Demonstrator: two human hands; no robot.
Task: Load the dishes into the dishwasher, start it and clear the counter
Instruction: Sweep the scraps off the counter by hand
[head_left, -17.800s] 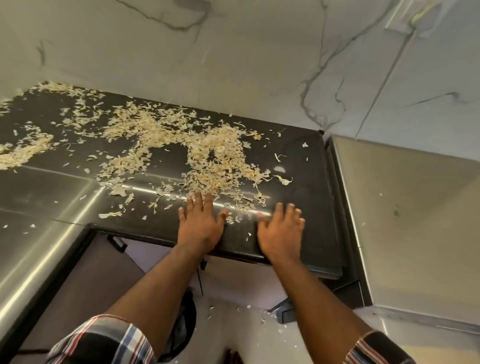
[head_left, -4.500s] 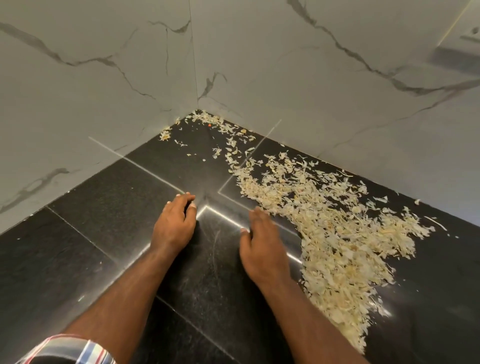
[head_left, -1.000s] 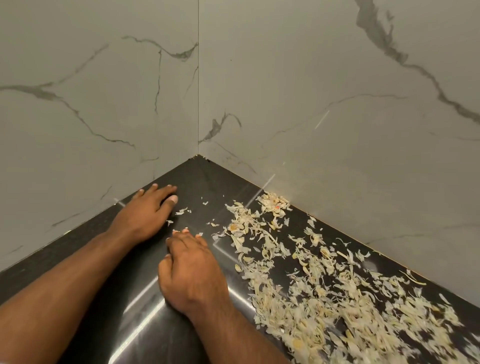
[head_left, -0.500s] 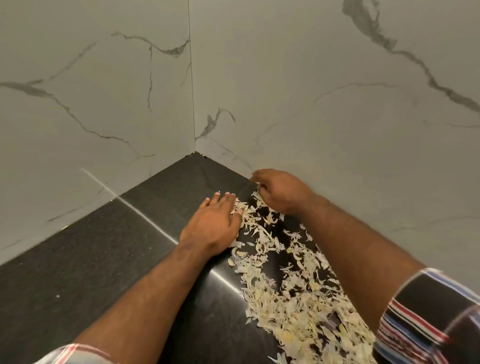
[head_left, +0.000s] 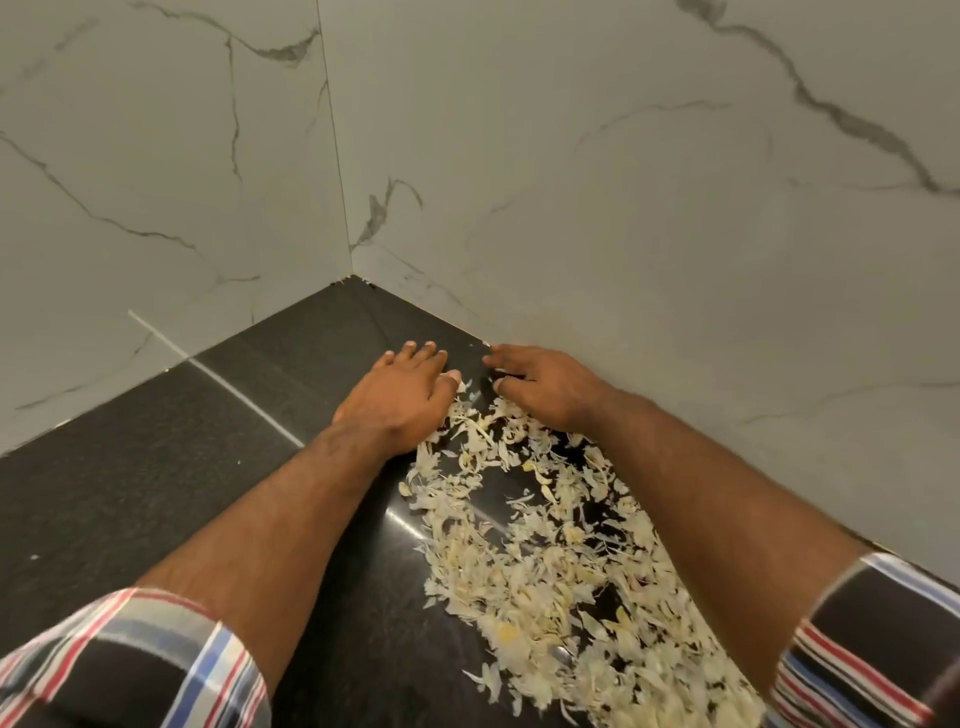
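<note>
Pale, dry vegetable peelings lie in a long heap on the black stone counter, running from near the corner toward the lower right. My left hand lies flat on the counter at the heap's far left end, fingers straight and pointing to the corner. My right hand rests at the heap's far end beside the back wall, fingers loosely bent over the scraps and holding nothing that I can see. Both hands sit side by side with the peelings just behind them.
Two white marble-look walls meet in a corner right beyond my hands. Bare black counter stretches to the left of the heap. My striped sleeves show at the bottom edges.
Both hands have slid a little deeper toward the corner, and my right hand has come closer to my left. The heap's far end now lies behind my palms.
</note>
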